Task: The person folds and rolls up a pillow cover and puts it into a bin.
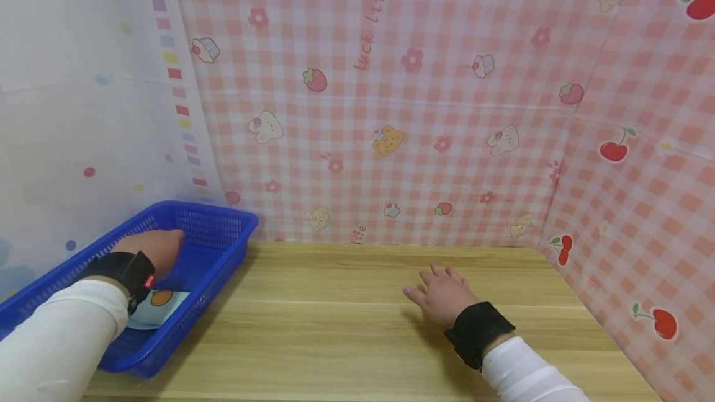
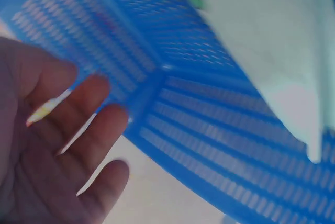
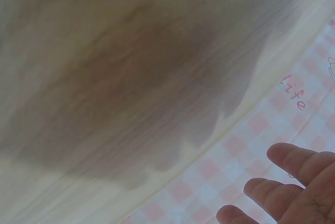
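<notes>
My left hand is over the blue basket, with its fingers mostly hidden in the head view. In the left wrist view the fingers of this hand are spread and loosely bent, with nothing between them. A flat, pale mint piece with an orange fruit picture, perhaps a cloth, lies in the basket below the wrist. It also shows in the left wrist view as a pale sheet, apart from the fingers. My right hand hovers palm down above the wooden table, fingers spread, holding nothing.
Pink checked cloth with cartoon prints hangs behind the table, and more checked cloth with cherries stands on the right. A white dotted cloth closes the left side, beside the basket. Both wrists wear black straps.
</notes>
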`<action>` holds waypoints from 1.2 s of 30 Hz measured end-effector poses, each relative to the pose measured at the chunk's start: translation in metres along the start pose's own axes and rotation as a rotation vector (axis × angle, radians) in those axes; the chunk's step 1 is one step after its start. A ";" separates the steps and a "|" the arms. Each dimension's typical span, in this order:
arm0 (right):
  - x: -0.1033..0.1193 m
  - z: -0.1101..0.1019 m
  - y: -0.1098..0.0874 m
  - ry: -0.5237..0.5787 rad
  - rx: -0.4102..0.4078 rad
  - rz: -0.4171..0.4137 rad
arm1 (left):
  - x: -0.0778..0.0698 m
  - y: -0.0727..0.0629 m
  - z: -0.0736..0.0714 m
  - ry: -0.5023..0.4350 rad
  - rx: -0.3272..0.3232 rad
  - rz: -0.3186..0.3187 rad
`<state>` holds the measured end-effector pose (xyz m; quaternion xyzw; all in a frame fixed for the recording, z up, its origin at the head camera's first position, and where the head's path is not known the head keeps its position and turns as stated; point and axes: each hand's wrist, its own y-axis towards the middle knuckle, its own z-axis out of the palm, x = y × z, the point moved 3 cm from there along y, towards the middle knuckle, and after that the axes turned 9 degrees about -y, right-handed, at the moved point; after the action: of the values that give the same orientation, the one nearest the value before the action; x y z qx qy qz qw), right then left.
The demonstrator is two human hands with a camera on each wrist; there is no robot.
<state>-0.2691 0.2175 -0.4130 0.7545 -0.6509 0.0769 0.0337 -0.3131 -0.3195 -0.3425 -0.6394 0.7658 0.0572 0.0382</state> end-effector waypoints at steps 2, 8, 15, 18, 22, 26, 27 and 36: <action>0.001 -0.001 0.000 0.001 -0.005 0.000 | -0.009 0.001 -0.007 -0.037 -0.031 -0.029; 0.003 -0.006 -0.001 0.005 -0.015 0.003 | -0.044 0.010 -0.024 -0.145 -0.121 -0.034; 0.005 -0.007 -0.001 0.003 -0.025 0.002 | -0.087 0.012 -0.034 -0.219 -0.219 0.011; 0.004 -0.007 -0.001 0.001 -0.028 0.001 | -0.110 0.006 -0.038 -0.232 -0.258 0.036; 0.003 -0.008 0.000 0.006 -0.034 -0.001 | -0.138 -0.002 -0.038 -0.234 -0.323 0.082; 0.004 -0.008 0.000 0.009 -0.043 -0.006 | -0.160 -0.006 -0.031 -0.245 -0.361 0.123; 0.005 -0.008 0.000 0.012 -0.043 -0.007 | -0.165 -0.006 -0.029 -0.246 -0.364 0.133; 0.012 -0.010 -0.002 0.035 -0.053 -0.006 | -0.191 -0.002 0.006 -0.295 -0.359 0.204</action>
<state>-0.2660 0.2082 -0.4007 0.7540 -0.6496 0.0725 0.0655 -0.2769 -0.1328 -0.3230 -0.5399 0.7902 0.2885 0.0292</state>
